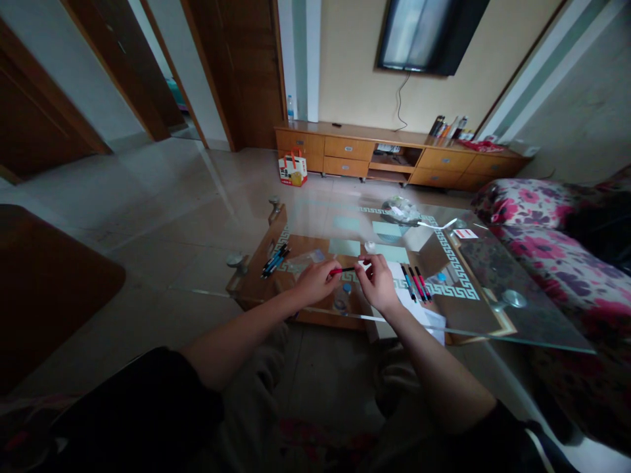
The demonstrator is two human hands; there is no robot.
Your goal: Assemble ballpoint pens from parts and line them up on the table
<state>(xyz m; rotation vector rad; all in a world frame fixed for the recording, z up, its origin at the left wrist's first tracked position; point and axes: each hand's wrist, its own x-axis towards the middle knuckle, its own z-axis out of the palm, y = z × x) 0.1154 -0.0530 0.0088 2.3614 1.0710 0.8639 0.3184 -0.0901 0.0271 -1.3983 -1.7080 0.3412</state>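
Both my hands hold one red pen (345,270) level above the glass coffee table (493,315). My left hand (318,281) grips its left end and my right hand (378,282) pinches its right end. A bundle of dark and blue pens (275,260) lies on the glass to the left of my left hand. Three pens, red and dark (417,284), lie side by side on a white sheet of paper (414,309) just right of my right hand. A small white cap (369,246) rests beyond my hands.
A crumpled clear plastic bag (401,210) and a red-and-white card (465,233) lie at the table's far side. A floral sofa (552,243) stands to the right. A wooden TV cabinet (394,154) lines the far wall, with a red-and-white bag (292,169) on the floor before it.
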